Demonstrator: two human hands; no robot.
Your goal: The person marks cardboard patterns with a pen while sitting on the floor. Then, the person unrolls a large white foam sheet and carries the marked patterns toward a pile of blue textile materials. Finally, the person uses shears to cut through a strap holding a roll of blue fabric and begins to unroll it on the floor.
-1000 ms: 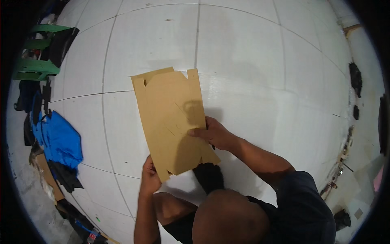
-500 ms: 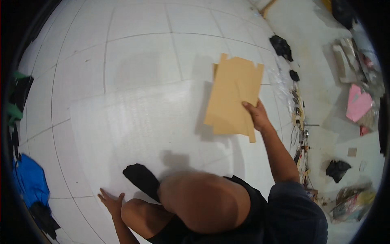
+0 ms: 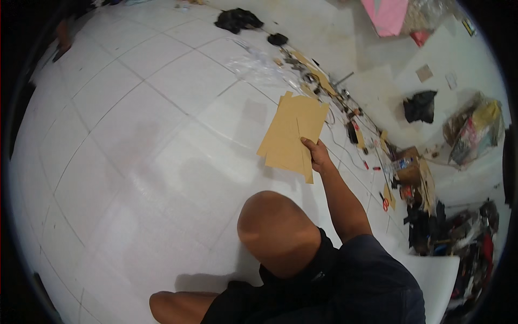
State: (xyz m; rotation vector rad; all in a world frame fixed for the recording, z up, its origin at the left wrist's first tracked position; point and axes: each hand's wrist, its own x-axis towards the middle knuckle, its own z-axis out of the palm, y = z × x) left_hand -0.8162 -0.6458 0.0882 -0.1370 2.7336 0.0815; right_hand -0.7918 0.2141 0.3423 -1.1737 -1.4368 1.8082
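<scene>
In my right hand (image 3: 317, 154) are flat pieces of tan cardboard (image 3: 291, 132), stacked together and held up off the floor. My thumb lies on the top face near the lower right corner, and the other fingers are hidden behind. Small notches show along the far edge, and a narrow strip juts out at the lower right. My right arm is stretched forward past my raised knee. My left hand is out of the picture.
Along the wall lie cables and small tools (image 3: 350, 116), a clear plastic sheet (image 3: 259, 65) and black bags (image 3: 237, 20). Red-handled scissors (image 3: 384, 203) rest near a cardboard box (image 3: 409, 167). Plastic bags (image 3: 475, 129) hang on the wall. White tiled floor (image 3: 162, 146) spreads ahead.
My view has swung to the right, bringing in the scissors, box and clutter by the wall. My left hand, spread on the floor before, has gone out of view. The cardboard stays in my right hand.
</scene>
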